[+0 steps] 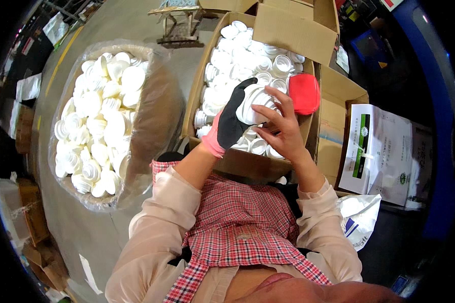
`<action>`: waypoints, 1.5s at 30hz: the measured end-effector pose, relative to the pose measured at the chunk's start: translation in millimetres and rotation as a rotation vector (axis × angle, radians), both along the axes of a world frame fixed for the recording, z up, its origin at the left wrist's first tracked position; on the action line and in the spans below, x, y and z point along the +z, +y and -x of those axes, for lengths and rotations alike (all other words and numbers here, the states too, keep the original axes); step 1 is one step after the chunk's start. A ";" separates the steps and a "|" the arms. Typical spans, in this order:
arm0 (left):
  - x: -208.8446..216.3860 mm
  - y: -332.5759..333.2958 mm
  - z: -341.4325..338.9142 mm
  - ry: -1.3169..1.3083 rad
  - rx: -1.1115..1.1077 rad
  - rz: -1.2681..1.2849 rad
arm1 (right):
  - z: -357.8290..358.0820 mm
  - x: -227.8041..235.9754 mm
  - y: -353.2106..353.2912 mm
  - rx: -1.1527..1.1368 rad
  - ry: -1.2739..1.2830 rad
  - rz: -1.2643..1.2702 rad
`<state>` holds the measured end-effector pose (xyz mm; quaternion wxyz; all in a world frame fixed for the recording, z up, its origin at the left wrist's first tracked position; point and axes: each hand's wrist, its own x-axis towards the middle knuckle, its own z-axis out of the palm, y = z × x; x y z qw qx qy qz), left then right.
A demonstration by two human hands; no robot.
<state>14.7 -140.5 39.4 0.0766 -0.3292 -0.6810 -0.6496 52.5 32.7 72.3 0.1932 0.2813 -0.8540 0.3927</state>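
A white round plastic part [257, 105] with ringed ridges is held up over the open carton in front of me. My left hand [233, 113], in a black glove with a pink cuff, is wrapped round its left side and underside. On the other side, my bare right hand [284, 123] has its bent fingers and thumb at the part's right edge. Below both hands, the cardboard carton [197, 91] is filled with similar white ringed parts [237, 60]. A red pouch-like item [304, 94] lies at the carton's right side, near my right hand.
To the left stands a plastic-lined box [154, 86] heaped with off-white ringed parts. A small wooden stool [179, 22] is beyond it. On the right are an open cardboard box [333, 116], a white printed carton [374, 146] and a white bag [361, 217].
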 end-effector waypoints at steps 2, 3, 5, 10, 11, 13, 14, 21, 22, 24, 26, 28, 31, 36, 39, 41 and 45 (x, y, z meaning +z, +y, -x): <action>-1.6 1.4 -2.1 -0.070 -0.023 -0.132 | -0.9 5.1 -5.8 -0.032 0.014 0.018; -8.4 2.1 -1.9 -0.123 -0.050 -0.209 | -2.0 6.8 -10.3 -0.039 0.026 0.031; -11.6 0.6 -2.0 -0.161 -0.065 -0.266 | -3.5 8.2 -16.6 -0.056 0.052 0.057; -8.6 -3.8 -4.5 -0.194 -0.051 -0.254 | -0.7 5.1 -13.5 -0.023 0.116 -0.076; -9.1 -4.7 -3.8 -0.097 -0.007 -0.198 | -0.7 6.1 -14.9 -0.032 0.119 -0.052; -10.0 -2.9 -2.7 -0.134 -0.037 -0.245 | -1.0 11.1 -18.2 -0.050 0.124 -0.005; -8.6 -2.3 -2.9 -0.136 -0.055 -0.280 | -1.1 12.2 -18.4 -0.044 0.143 -0.041; 5.9 -6.5 -5.9 -0.092 -0.019 -0.229 | -1.8 12.7 -20.1 -0.065 0.137 -0.057; 6.6 -6.4 -6.4 -0.105 -0.025 -0.238 | -2.2 13.2 -20.2 -0.066 0.139 -0.059; 7.4 -6.0 -6.7 -0.134 -0.038 -0.263 | -2.3 14.1 -19.9 -0.067 0.140 -0.066; 2.8 -4.2 -6.1 -0.163 -0.049 -0.285 | -1.8 14.1 -18.8 -0.065 0.143 -0.069; 1.1 -3.6 -6.1 -0.165 -0.049 -0.294 | -2.3 13.9 -19.0 -0.059 0.134 -0.057; 2.2 -4.5 -6.7 -0.149 -0.049 -0.292 | -3.1 14.6 -19.1 -0.060 0.132 -0.059; 6.5 -5.2 -7.2 -0.155 -0.059 -0.279 | -3.5 16.7 -19.3 -0.060 0.144 -0.068; 11.1 -7.4 -7.1 -0.060 -0.038 -0.226 | -4.0 16.2 -19.6 -0.061 0.145 -0.072; 7.0 -5.4 -7.7 -0.140 -0.082 -0.314 | -4.5 16.3 -20.5 -0.061 0.140 -0.067; 5.9 -6.7 -11.6 -0.463 -0.165 -0.411 | -4.1 15.4 -19.3 -0.050 0.145 -0.089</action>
